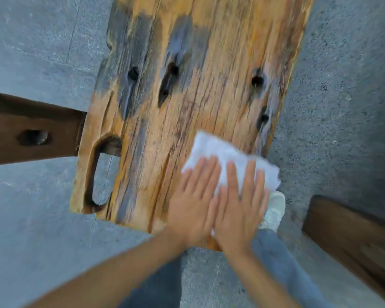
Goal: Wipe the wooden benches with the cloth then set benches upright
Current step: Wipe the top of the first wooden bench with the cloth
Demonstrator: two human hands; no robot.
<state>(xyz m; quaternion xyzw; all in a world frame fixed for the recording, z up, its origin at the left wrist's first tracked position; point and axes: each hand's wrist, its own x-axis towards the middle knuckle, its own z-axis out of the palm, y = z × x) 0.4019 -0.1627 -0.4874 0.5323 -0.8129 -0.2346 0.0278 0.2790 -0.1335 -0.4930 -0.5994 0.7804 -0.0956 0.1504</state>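
Observation:
A weathered wooden bench (pixel 187 96) with orange grain, grey patches and several dark holes runs away from me. A white cloth (pixel 222 152) lies on its near right part. My left hand (pixel 191 201) and my right hand (pixel 240 203) lie side by side, flat, with straight fingers pressing on the cloth. The cloth's near half is hidden under both hands. The whole view is motion-blurred.
A dark brown wooden beam (pixel 31 127) sticks out to the left of the bench. Another brown wooden piece (pixel 351 236) lies on the floor at the lower right. Grey concrete floor (pixel 31 218) surrounds the bench. My shoe (pixel 275 210) stands by the bench's right edge.

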